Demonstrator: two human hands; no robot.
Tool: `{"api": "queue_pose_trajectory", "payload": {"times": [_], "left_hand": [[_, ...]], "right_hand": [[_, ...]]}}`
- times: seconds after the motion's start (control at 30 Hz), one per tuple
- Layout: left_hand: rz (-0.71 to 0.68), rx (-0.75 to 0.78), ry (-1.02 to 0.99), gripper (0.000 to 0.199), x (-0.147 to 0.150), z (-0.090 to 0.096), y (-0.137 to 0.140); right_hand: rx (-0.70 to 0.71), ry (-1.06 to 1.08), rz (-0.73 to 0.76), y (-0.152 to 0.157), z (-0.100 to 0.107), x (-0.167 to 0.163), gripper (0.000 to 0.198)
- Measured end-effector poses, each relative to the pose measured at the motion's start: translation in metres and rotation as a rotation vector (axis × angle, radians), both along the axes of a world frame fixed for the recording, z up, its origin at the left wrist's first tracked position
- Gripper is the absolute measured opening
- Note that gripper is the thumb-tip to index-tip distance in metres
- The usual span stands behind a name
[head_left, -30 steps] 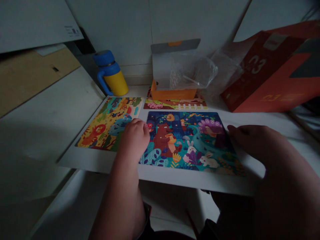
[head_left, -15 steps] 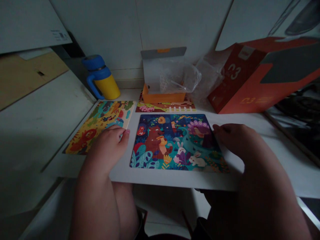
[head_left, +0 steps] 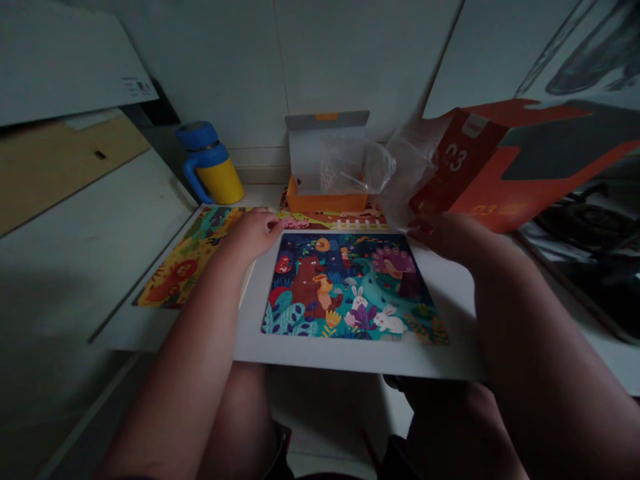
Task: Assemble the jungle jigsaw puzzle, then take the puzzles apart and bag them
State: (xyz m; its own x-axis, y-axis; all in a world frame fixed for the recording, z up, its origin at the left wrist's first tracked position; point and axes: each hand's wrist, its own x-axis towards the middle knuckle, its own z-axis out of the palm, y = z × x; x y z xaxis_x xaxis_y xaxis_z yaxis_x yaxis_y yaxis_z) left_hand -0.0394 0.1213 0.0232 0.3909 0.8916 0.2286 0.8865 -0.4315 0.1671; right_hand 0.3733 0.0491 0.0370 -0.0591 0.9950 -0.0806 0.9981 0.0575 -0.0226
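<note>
A dark blue jigsaw puzzle (head_left: pixel 350 293), its picture showing a bear, rabbits and a peacock, lies flat on the white table. My left hand (head_left: pixel 257 233) rests by its upper left corner, over the edge of a yellow animal puzzle (head_left: pixel 183 267). At the upper right corner is my right hand (head_left: pixel 433 233), close to a clear plastic bag (head_left: pixel 407 160). Both hands are loosely closed, with fingers curled and nothing seen in them; their fingertips are partly hidden.
Behind the puzzle, an open orange box (head_left: pixel 327 202) stands on another colourful puzzle (head_left: pixel 350 220). A blue and yellow flask (head_left: pixel 213 167) is at the back left. To the right are a large red box (head_left: pixel 480 167) and a gas stove (head_left: pixel 590 220).
Both hands have moved away from me, from beside the dark blue puzzle's sides to its far corners. The puzzle lies in the same place; the view has shifted slightly.
</note>
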Motion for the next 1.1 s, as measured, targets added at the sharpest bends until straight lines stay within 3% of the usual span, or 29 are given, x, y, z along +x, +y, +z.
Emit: {"api": "queue_pose_trajectory", "payload": {"times": [0.13, 0.3, 0.57, 0.7, 0.93, 1.1], "left_hand": [[-0.063, -0.078, -0.067, 0.045, -0.009, -0.013, -0.005], [-0.093, -0.157, -0.069, 0.060, -0.006, -0.021, -0.003], [-0.035, -0.251, -0.107, 0.056, -0.006, -0.025, 0.005], [-0.020, -0.287, -0.142, 0.060, -0.006, -0.028, 0.011], [0.015, -0.376, -0.410, 0.058, -0.001, -0.034, 0.012], [-0.046, -0.505, -0.625, 0.047, 0.002, -0.033, 0.013]], "right_hand": [[-0.020, 0.095, -0.026, -0.005, -0.013, 0.010, 0.044], [-0.093, 0.180, 0.026, -0.008, -0.012, 0.007, 0.051], [-0.026, 0.165, 0.121, 0.001, -0.025, 0.008, 0.050], [0.029, 0.245, 0.034, 0.012, -0.042, 0.014, 0.047], [0.190, 0.412, -0.021, 0.018, -0.057, 0.016, 0.044], [0.163, 0.501, -0.010, 0.021, -0.056, 0.017, 0.038]]}}
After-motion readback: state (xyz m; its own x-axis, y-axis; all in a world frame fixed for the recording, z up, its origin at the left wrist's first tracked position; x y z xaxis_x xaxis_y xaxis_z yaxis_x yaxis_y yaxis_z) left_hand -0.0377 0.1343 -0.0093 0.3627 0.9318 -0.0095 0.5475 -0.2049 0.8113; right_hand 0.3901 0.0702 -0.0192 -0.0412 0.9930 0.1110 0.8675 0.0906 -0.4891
